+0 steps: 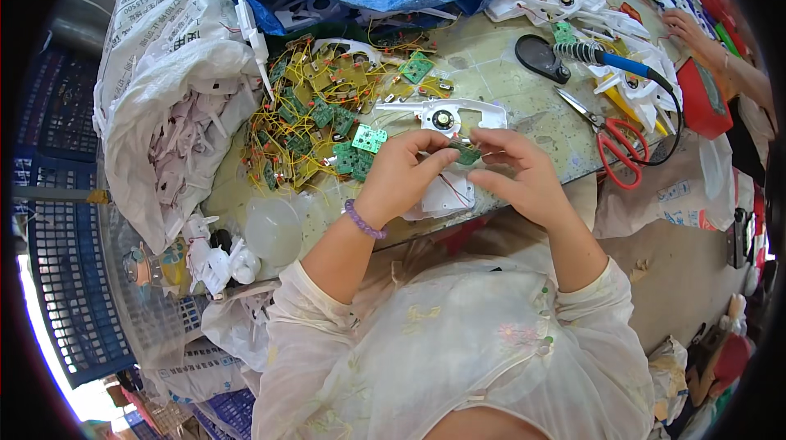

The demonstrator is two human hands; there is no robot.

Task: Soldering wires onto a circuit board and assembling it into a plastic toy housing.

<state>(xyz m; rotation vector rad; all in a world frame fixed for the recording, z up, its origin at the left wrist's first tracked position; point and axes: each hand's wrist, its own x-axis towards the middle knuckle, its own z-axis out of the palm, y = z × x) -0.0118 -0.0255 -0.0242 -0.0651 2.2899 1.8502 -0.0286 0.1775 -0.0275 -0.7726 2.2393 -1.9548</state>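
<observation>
My left hand [405,174], with a purple bead bracelet at the wrist, pinches a small green circuit board [467,153] between thumb and fingers. My right hand [520,176] is at the board's right side, its thumb spread away from the curved fingers; whether a fingertip touches the board is unclear. Just beyond both hands lies a white plastic housing [490,116] with a round black speaker [442,119] in it. Below the hands, a white plastic part [440,201] with thin red and dark wires rests near the table edge, partly covered by my left hand.
A heap of green and tan circuit boards [315,104] with yellow wires lies left, beside a white woven sack [139,145] of white parts. Red-handled scissors [618,145], a blue soldering iron [622,62] and a black oval dish [540,59] lie right. Another person's hand [692,35] shows far right.
</observation>
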